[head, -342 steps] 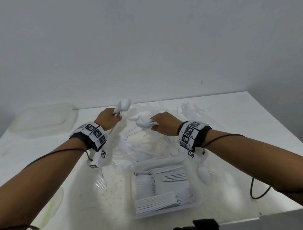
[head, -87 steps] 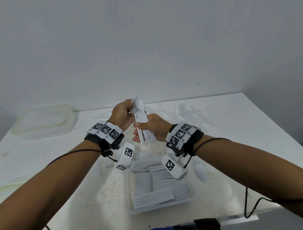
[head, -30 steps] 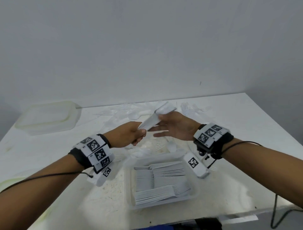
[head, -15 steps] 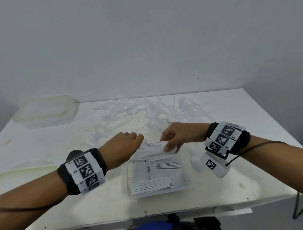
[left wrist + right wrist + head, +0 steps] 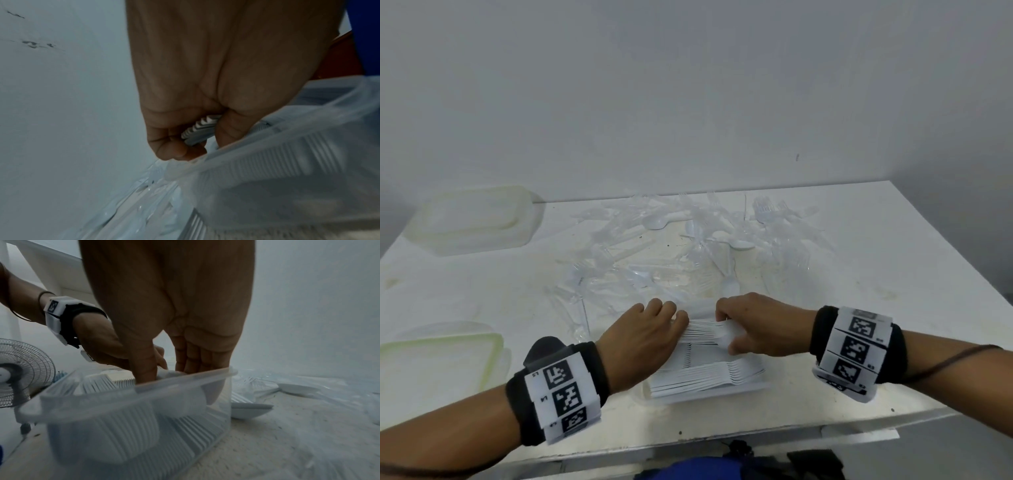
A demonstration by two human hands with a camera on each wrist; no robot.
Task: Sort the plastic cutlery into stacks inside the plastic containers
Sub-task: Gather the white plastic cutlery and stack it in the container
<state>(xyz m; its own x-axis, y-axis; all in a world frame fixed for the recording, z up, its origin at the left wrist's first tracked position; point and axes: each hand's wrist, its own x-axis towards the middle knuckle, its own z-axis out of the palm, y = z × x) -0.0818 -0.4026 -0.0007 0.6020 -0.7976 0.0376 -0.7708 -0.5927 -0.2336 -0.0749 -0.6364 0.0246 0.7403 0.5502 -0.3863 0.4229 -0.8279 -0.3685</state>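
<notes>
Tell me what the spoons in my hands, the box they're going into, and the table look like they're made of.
Spoons: opaque white plastic, smooth and thin, going by the uniform stacked handles. Box: clear, slightly frosted plastic; the stacks show through its wall. Table: a hard white surface, matte and stained; whether painted wood or laminate cannot be told.

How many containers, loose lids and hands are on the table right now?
Container with stacked cutlery: 1
Upturned container, far left: 1
Lid, near left: 1
Hands: 2, left hand and right hand, both gripping one cutlery stack
Total: 5
The loose cutlery is too tangled to count.
</notes>
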